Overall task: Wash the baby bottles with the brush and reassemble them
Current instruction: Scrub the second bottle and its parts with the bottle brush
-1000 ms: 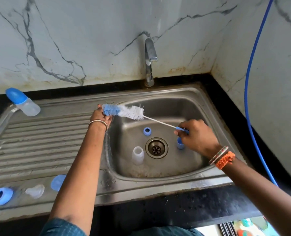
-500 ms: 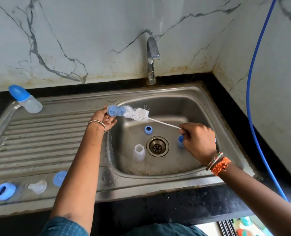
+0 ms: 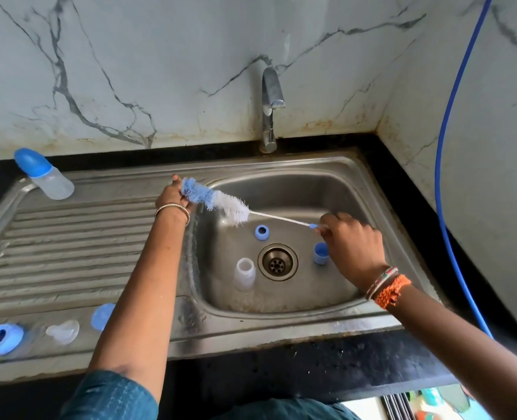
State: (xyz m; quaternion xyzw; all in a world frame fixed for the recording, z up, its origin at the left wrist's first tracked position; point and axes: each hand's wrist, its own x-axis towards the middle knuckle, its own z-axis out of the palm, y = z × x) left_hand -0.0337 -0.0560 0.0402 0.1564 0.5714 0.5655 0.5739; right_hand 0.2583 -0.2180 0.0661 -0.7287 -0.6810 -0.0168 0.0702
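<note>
- Right hand (image 3: 354, 247) — fingers curled, pinching the blue end of the brush (image 3: 220, 203) handle above the right half of the basin.
- Left hand (image 3: 175, 197) — fingers closed round the blue-bristled tip of the same brush, at the left rim of the basin; a metal bangle (image 3: 172, 209) on the wrist.
- Brush, blue and white bristles, thin white wire stem — held nearly level between the two grips, slanting down toward the right, above the basin floor and touching nothing below.
- Bottle body (image 3: 245, 274), clear, uncapped — upright on the basin floor, just left of the drain (image 3: 277, 262).
- Blue ring (image 3: 261, 231) — basin floor, behind the drain.
- Blue cap (image 3: 320, 253) — basin floor, right of the drain, partly behind the right hand.
- Steel sink (image 3: 281, 319), single basin with ribbed drainboard (image 3: 69, 237) to the left.
- Assembled bottle (image 3: 43, 174) with blue cap — lying tilted at the far left corner of the drainboard.
- Near edge of the drainboard, left to right: blue collar (image 3: 1, 339), clear teat (image 3: 63, 331), blue lid (image 3: 101, 316) partly behind the left forearm.
- Tap (image 3: 270, 107), chrome, behind the basin — no water seen running.
- Desk (image 3: 311, 368), black stone, around the sink.
- Walls (image 3: 160, 71), white marble with grey veins, stained brown along the bottom edge.
- Blue hose (image 3: 451, 116) down the right wall.
</note>
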